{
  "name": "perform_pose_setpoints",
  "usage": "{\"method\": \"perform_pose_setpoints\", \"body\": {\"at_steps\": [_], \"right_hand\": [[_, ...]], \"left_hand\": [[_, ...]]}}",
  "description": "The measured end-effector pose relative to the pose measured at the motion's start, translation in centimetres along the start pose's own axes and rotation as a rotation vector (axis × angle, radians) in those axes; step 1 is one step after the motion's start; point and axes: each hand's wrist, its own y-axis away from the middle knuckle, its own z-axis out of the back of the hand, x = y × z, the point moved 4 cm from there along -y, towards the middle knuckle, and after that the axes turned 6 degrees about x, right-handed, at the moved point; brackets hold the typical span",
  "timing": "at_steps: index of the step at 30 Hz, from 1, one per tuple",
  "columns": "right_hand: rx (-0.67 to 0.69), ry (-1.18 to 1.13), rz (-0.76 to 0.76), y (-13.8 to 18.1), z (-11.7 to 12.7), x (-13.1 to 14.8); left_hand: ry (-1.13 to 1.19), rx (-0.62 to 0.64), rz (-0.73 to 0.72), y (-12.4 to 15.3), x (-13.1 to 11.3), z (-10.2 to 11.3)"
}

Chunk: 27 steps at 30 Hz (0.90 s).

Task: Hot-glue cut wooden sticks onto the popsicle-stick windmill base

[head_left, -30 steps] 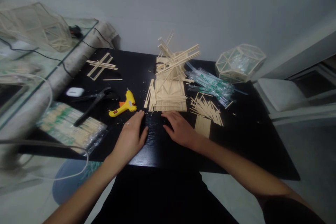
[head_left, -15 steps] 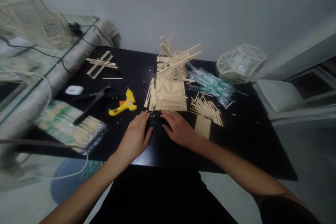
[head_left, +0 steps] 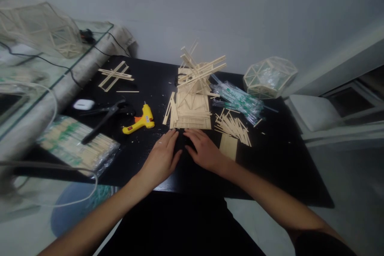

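Note:
My left hand (head_left: 160, 156) lies flat on the black table (head_left: 279, 168), fingers stretched toward a stack of wooden stick panels (head_left: 192, 108). My right hand (head_left: 204, 151) rests palm down beside it, fingers apart, almost touching the left. Both hold nothing. Their fingertips sit just short of the stack's front edge. A tangle of glued stick frames (head_left: 199, 70) leans on top of the stack. A yellow glue gun (head_left: 138, 121) lies left of my left hand.
Loose short sticks (head_left: 233, 125) and a small flat stick panel (head_left: 228, 146) lie right of my right hand. Farther off are plastic-wrapped packets (head_left: 240, 98), a stick polyhedron (head_left: 268, 77), black pliers (head_left: 103, 118), a bag of sticks (head_left: 76, 144), a white case (head_left: 83, 104), and crossed sticks (head_left: 115, 74).
My left hand has slid right and forward, closing the gap to my right hand. The right hand has barely moved. The view has shifted slightly.

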Motion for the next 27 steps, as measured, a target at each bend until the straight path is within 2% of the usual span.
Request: {"method": "perform_pose_setpoints", "body": {"at_steps": [10,19,23,27], "right_hand": [[0.007,0.034,0.005,-1.3,-0.4,1.1],[0.037,0.012,0.073,-1.6,-0.2,1.2],[-0.03,0.1,-0.012,-1.6,0.1,0.9],[-0.034,0.18,-0.037,-1.8,0.0,1.1]], "left_hand": [[-0.036,-0.015,-0.024,-0.9,-0.1,0.5],[0.228,-0.007,0.045,0.5,1.6,2.7],[0.19,-0.022,0.071,0.9,2.2,3.0],[0.099,-0.016,0.037,0.7,2.3,2.4]]}}
